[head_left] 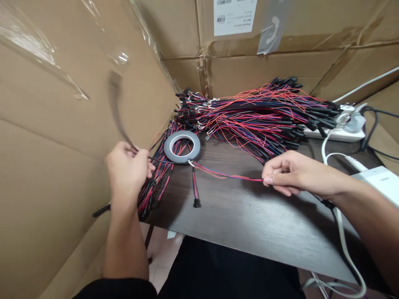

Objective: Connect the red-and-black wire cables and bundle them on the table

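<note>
Cardboard panels (240, 72) stand behind and left of a dark wood-look worktop (230, 220). Power strip (336, 135) at the worktop's back right corner, white box (382, 182) at its right edge.

Wire harness (245, 177) is out over the middle of the worktop, between the two hands, in front of the back pile. Thin red, blue and orange strands, slightly bowed near the junction, gathering into a tight line to the right. White bit at the junction, right at the lower rim of the tape roll (166, 147). Short red/blue/dark branch drops from there toward the front edge, ends in a black connector (196, 203). Black lead goes left from the junction.

Left hand (127, 168): past the worktop's left edge, fingers pinched on the black lead; a dark end sticks up above it, motion-blurred, can't read the detail. Right hand (286, 174): right half of worktop, thumb and fingertips closed on the red/blue strands.

Tape roll: grey, pale core, partly over the left pile (157, 176) of similar wires along the left edge. Back pile (252, 110) along the back edge: red, blue, black wires, black ends bunched right.
</note>
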Available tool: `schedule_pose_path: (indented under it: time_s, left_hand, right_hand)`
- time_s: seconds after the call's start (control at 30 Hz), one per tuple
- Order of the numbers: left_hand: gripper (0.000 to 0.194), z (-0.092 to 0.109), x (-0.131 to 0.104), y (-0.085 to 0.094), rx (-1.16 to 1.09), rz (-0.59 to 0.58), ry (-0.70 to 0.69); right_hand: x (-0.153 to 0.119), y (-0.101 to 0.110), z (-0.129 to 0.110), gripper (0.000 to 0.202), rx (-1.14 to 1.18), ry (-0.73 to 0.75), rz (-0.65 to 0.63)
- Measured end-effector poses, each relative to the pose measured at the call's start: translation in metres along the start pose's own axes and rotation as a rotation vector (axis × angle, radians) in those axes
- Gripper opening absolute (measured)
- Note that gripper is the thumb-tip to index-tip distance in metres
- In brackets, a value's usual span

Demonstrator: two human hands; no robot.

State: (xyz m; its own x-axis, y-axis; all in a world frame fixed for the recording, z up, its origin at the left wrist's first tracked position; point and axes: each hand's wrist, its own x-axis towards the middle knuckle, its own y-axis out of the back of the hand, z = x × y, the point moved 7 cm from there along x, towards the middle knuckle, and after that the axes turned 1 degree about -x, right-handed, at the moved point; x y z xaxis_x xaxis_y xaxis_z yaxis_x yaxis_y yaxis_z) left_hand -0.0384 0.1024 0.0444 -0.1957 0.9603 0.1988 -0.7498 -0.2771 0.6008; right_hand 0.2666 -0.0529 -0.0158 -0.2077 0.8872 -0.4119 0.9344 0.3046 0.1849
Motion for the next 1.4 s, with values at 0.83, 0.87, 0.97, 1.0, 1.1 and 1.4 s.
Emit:
schedule_pose_path:
  time_s: [0.83,0.87,0.97,1.0,1.1,1.4]
  left_hand:
    - [0.032,0.01,-0.128,-0.056,0.138,-0.912,-0.68]
    - [0.019,0.008,-0.131,-0.053,0.119,-0.886,-0.667]
    - [0.013,0.002,-0.125,-0.036,0.063,-0.702,-0.592]
    - [0.014,0.0,-0.12,-0.032,0.06,-0.653,-0.548]
    - [0.017,0.002,-0.099,-0.031,0.071,-0.62,-0.367]
    - [0.01,0.102,0.007,-0.099,0.16,-0.896,-0.322]
  right_hand:
    - [0.009,0.013,0.002,0.025,-0.152,0.012,0.203]
    - [0.009,0.013,0.002,0.025,-0.161,0.015,0.206]
    - [0.01,0.013,0.002,0.027,-0.172,0.039,0.222]
    - [0.01,0.013,0.001,0.027,-0.172,0.052,0.237]
    - [0.008,0.016,-0.004,0.027,-0.167,0.083,0.325]
    - [0.005,0.032,-0.001,0.02,-0.035,0.082,0.561]
